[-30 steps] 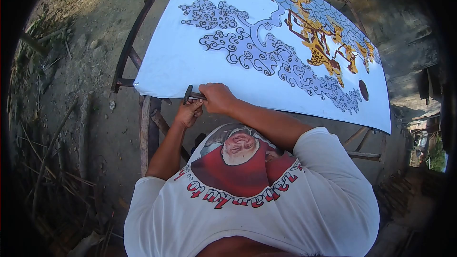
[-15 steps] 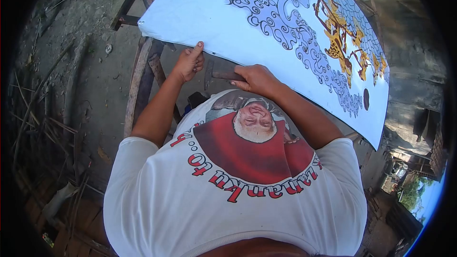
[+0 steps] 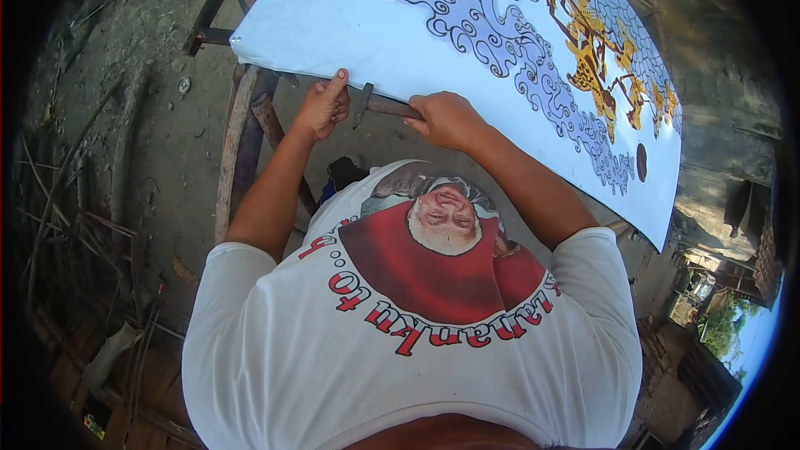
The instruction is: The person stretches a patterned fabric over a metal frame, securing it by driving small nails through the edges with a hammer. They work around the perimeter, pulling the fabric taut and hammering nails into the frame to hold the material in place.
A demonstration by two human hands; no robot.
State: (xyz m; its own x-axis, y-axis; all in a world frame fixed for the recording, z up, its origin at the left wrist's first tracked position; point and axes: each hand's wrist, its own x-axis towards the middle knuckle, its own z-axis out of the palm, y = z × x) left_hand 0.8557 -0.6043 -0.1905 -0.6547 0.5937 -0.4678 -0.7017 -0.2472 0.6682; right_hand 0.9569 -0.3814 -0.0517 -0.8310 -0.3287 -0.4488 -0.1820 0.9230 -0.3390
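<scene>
A large white sheet, painted with a curling purple tree and gold figures (image 3: 308,17), spans the upper view, its near corner above rough brown wooden supports (image 3: 234,150). Compared with a moment ago, when both hands met at the hammer, they are now apart. The left hand (image 3: 321,110) is partly curled, its thumb laid up at the sheet's near edge, its fingers bent below; whether it pinches the edge or something small, I cannot tell. The right hand (image 3: 450,121) is closed around the wooden handle of a dark metal-headed hammer (image 3: 388,106). The hammer head has come up from lower down and now lies right by the edge, just beside the left hand, which seems to put tool and thumb at the same stretch of edge
</scene>
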